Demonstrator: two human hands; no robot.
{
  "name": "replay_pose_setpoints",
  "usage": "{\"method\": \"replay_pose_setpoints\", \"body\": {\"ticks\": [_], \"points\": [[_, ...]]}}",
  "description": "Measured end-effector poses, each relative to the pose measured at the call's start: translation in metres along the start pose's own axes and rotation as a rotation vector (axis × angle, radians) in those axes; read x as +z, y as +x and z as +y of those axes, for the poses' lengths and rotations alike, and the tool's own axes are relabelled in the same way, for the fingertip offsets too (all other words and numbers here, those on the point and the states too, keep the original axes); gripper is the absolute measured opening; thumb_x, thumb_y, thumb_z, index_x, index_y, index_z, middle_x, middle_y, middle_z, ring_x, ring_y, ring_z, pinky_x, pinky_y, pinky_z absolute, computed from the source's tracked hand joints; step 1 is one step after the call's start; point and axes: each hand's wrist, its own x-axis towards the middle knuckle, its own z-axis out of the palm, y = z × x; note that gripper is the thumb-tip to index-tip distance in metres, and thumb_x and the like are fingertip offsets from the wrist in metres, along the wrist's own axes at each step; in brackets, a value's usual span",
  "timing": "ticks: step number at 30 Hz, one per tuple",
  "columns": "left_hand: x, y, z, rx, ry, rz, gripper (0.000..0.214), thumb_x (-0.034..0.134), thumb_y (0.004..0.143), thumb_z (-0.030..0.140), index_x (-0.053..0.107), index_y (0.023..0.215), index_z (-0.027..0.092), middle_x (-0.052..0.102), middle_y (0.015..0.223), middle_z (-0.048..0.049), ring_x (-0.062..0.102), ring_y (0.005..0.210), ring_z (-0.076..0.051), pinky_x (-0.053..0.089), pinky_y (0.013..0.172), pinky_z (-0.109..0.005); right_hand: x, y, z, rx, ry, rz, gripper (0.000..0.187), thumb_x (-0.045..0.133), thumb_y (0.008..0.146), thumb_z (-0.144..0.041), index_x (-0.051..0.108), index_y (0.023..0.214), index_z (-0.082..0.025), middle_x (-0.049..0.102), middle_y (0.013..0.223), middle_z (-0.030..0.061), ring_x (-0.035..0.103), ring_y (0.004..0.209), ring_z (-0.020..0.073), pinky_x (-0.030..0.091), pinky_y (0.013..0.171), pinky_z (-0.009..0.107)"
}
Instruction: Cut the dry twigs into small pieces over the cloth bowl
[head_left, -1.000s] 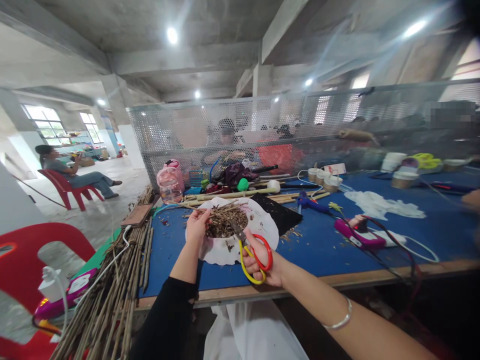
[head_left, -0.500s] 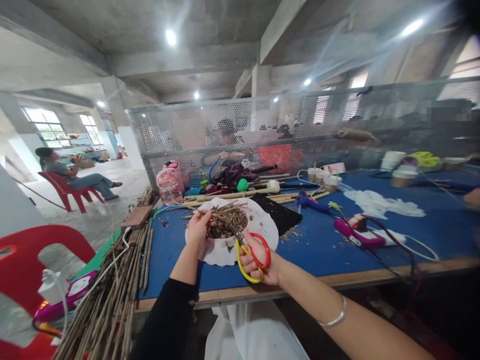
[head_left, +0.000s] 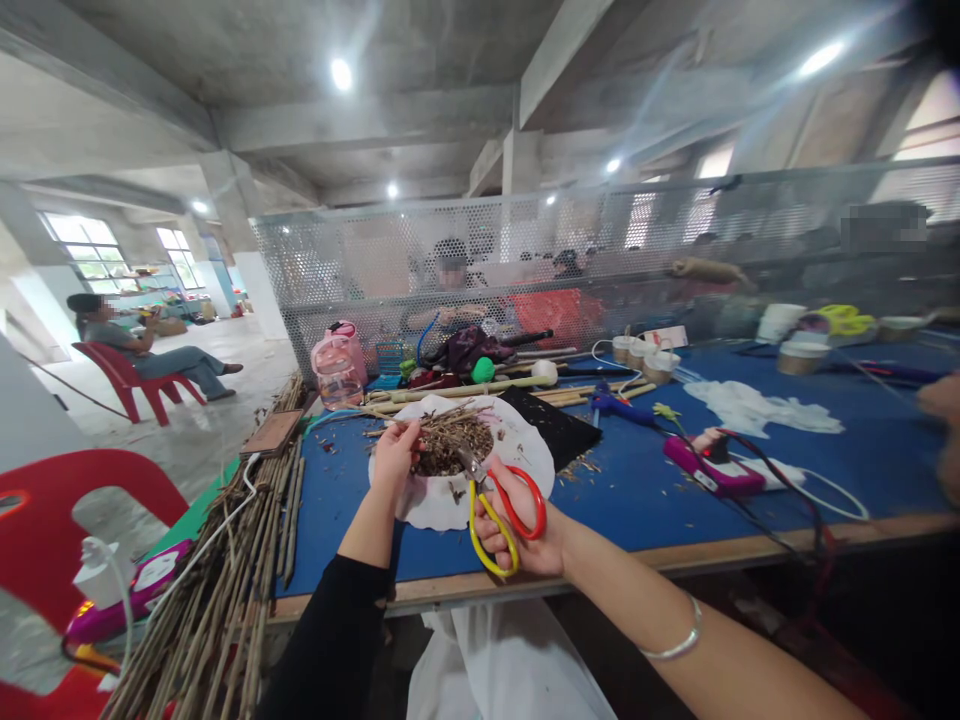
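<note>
My right hand (head_left: 517, 535) grips scissors (head_left: 499, 505) with one red and one yellow loop, blades pointing up toward a heap of dry twig cuttings (head_left: 452, 445). The heap lies on a white cloth (head_left: 435, 505) spread on the blue table (head_left: 637, 490). My left hand (head_left: 395, 455), in a black sleeve, is closed on a thin dry twig (head_left: 435, 420) held over the heap's left side. The scissor blades sit just right of that hand, at the heap's near edge.
A bundle of long dry sticks (head_left: 225, 590) leans off the table's left edge beside a red chair (head_left: 67, 500). A purple glue gun (head_left: 712, 470) with cables, a black cloth (head_left: 555, 425), a pink bottle (head_left: 339, 365) and small tubs (head_left: 645, 355) lie further back. People sit behind the mesh screen (head_left: 525, 260).
My right hand with the scissors has shifted slightly left and down, the handles now closer together. The left hand stays on the twig over the heap.
</note>
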Motion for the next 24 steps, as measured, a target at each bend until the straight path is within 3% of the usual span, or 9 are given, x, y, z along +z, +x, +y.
{"method": "replay_pose_setpoints", "body": {"ticks": [5,12,19,24], "points": [[0.002,-0.001,-0.001,-0.067,-0.002,-0.071,0.036,0.071,0.061,0.042,0.055,0.076,0.013,0.062,0.069,-0.0028,0.051,0.049,-0.006,0.03,0.04,-0.015,-0.009,0.012,-0.002,-0.037,0.11,-0.01,0.062,0.022,0.079,-0.073,0.04,0.06,-0.016,0.03,0.039,-0.0079,0.028,0.028,0.0027,0.023,0.025,0.009],[0.002,-0.001,0.002,-0.085,-0.141,-0.008,0.031,0.069,0.063,0.025,0.053,0.087,0.016,0.064,0.074,-0.0023,0.054,0.049,-0.006,0.035,0.04,-0.013,-0.014,0.007,0.0,-0.03,0.131,0.005,0.058,0.029,0.081,-0.069,0.038,0.057,-0.016,0.031,0.039,-0.0078,0.031,0.027,0.0027,0.027,0.025,0.01],[0.0,0.004,0.0,-0.127,-0.31,0.013,0.012,0.058,0.075,0.025,0.054,0.078,0.014,0.064,0.074,-0.0051,0.057,0.055,-0.007,0.044,0.045,-0.015,-0.011,-0.001,0.001,-0.094,0.0,0.086,0.058,0.028,0.078,-0.072,0.042,0.064,-0.017,0.035,0.043,-0.0068,0.033,0.031,0.0045,0.029,0.027,0.012],[-0.001,0.003,0.004,-0.13,-0.403,0.004,0.011,0.059,0.078,0.023,0.055,0.073,0.015,0.057,0.064,-0.0007,0.056,0.057,-0.006,0.049,0.055,-0.017,-0.018,-0.009,0.003,-0.096,-0.2,0.095,0.061,0.023,0.078,-0.074,0.043,0.065,-0.017,0.045,0.049,-0.0022,0.043,0.037,0.008,0.031,0.028,0.014]]}}
